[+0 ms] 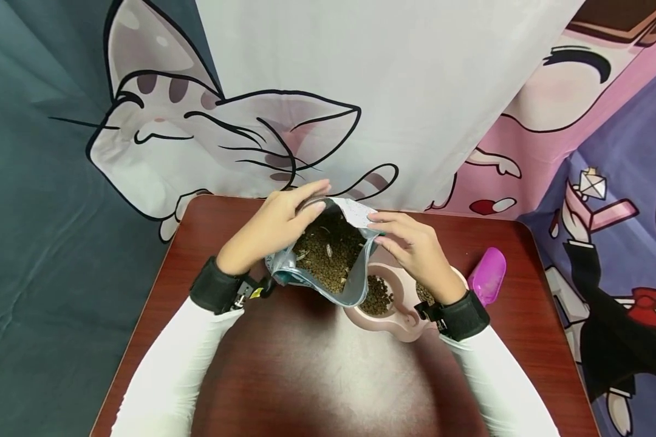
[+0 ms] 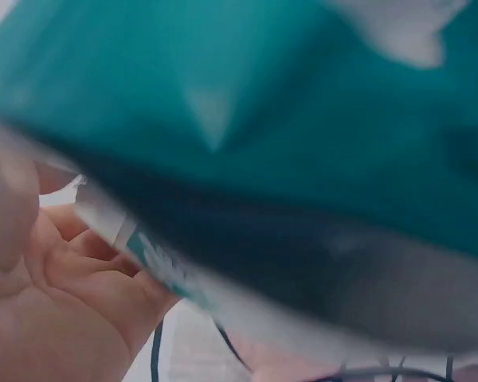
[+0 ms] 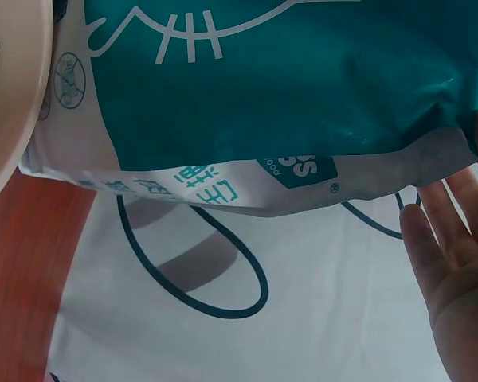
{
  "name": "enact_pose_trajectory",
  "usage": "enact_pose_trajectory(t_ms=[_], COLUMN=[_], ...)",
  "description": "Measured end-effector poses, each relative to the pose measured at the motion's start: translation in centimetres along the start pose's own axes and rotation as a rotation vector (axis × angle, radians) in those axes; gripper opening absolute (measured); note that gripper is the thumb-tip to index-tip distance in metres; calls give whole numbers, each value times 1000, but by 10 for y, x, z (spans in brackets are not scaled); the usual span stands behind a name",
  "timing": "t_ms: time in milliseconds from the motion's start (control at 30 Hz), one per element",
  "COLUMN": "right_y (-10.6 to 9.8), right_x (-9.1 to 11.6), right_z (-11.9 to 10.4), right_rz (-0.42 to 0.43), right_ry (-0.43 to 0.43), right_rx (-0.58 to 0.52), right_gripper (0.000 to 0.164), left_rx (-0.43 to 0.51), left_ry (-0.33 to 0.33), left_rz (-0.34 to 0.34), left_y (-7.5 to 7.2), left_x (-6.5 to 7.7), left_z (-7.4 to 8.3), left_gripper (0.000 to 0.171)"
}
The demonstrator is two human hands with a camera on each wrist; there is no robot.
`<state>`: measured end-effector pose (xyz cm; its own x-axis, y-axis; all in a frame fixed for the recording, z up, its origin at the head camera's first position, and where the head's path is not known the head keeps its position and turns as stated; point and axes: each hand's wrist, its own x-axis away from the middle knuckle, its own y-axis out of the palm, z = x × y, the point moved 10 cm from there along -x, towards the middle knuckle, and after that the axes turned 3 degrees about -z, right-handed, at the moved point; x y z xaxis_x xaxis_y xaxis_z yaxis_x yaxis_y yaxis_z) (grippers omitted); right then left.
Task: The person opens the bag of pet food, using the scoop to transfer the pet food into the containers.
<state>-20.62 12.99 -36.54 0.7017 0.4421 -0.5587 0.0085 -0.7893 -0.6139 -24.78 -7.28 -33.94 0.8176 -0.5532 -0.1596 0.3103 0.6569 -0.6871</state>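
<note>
A teal and white bag of pet food stands with its mouth wide, brown kibble showing inside. My left hand grips the far left of its rim, thumb toward the opening. On the opposite side my right hand pinches the rim beside a white folded-over flap. The teal side of the bag fills much of the left wrist view, with the left palm below it. In the right wrist view, printed lettering runs along the bag's edge and the right fingers reach behind its corner.
A pale pink double bowl with kibble in both wells sits right of the bag, partly under my right forearm. Beyond it lies a purple scoop. The reddish-brown table meets a cat-print cloth at its far edge.
</note>
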Motion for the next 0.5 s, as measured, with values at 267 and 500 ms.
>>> enact_pose_trajectory(t_ms=[267, 500], right_y=[-1, -1], right_x=[-7, -15], right_z=[9, 13], right_rz=[7, 14], right_ry=[29, 32], right_rx=[-11, 15], right_gripper=[34, 33], left_rx=[-19, -55], left_ry=[-132, -87], left_rz=[-64, 70], left_y=[10, 11], left_x=[54, 80], left_z=[-22, -19], left_gripper=[102, 122])
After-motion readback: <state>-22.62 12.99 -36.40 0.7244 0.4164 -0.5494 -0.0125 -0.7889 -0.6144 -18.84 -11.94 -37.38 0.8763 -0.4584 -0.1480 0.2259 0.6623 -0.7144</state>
